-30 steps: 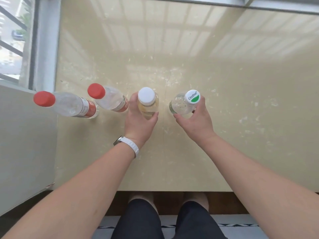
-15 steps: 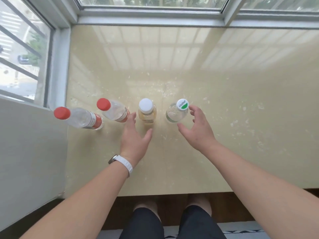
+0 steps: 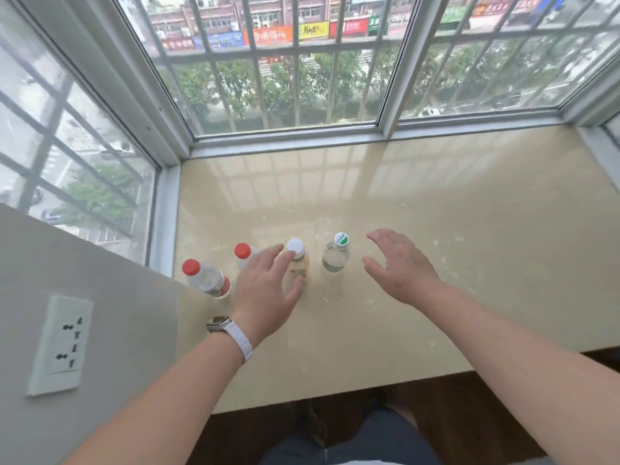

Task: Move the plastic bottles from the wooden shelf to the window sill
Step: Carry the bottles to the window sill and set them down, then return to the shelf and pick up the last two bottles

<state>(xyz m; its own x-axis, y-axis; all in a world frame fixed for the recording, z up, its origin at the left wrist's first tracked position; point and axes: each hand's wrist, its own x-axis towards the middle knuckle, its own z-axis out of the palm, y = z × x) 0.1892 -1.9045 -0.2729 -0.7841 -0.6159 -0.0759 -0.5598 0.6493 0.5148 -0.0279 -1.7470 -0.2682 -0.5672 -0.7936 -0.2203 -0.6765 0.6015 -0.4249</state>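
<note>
Four plastic bottles stand upright in a row at the left end of the window sill (image 3: pixel 453 270). They are the outer red-capped bottle (image 3: pixel 206 279), just beside the wall corner, the second red-capped bottle (image 3: pixel 242 252), the white-capped bottle (image 3: pixel 297 258) and the green-capped bottle (image 3: pixel 337 255).

Left hand (image 3: pixel 266 288): fingers straight, grasping nothing, partly covering the two middle bottles; contact cannot be told. It wears a white-strapped watch (image 3: pixel 231 332).

Right hand (image 3: pixel 399 265): spread and released, near the green-capped bottle but apart from it.

Broad bare sill lies to the right and back toward the window frame (image 3: pixel 288 137). The front edge is near the person.
</note>
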